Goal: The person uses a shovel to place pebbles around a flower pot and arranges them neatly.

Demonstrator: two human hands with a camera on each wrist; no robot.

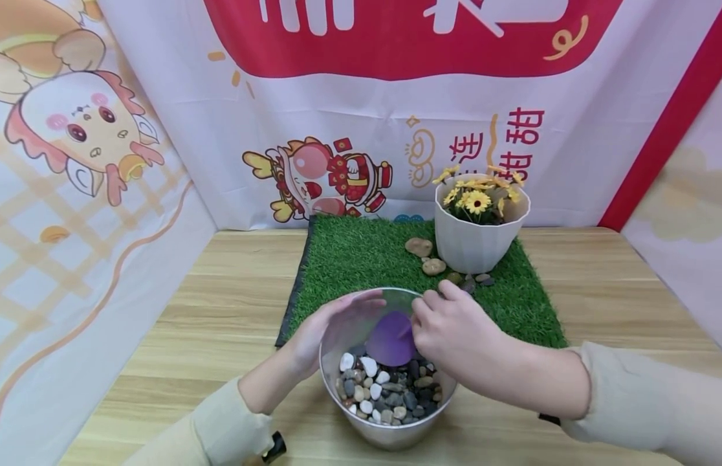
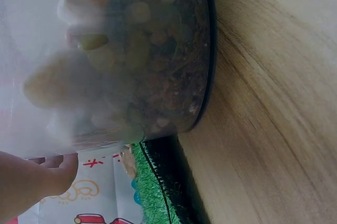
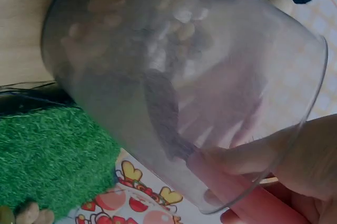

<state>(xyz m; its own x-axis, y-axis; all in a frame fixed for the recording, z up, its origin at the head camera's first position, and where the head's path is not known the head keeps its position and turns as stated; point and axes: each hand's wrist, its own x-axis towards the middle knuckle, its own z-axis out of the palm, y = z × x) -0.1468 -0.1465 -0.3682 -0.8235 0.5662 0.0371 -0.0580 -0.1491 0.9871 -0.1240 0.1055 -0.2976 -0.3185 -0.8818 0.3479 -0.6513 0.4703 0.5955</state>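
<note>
A clear container [image 1: 372,435] stands on the table, with white, grey and brown pebbles [image 1: 390,395] inside. My right hand [image 1: 454,323] is at its right rim and grips a small shovel [image 1: 391,340]. The shovel's purple blade points down into the container above the pebbles; its handle [image 3: 231,184] looks pink in the right wrist view. My left hand [image 1: 314,333] rests against the container's left side with straight fingers. In the left wrist view, soil-like brown material [image 2: 176,77] shows through the wall below the stones.
A green turf mat [image 1: 361,259] lies behind the container. On it stands a white pot [image 1: 477,246] of yellow flowers [image 1: 476,202], with several loose stones [image 1: 434,266] beside it. A printed cloth [image 1: 390,103] hangs at the back, and the wooden table [image 1: 221,323] extends to both sides.
</note>
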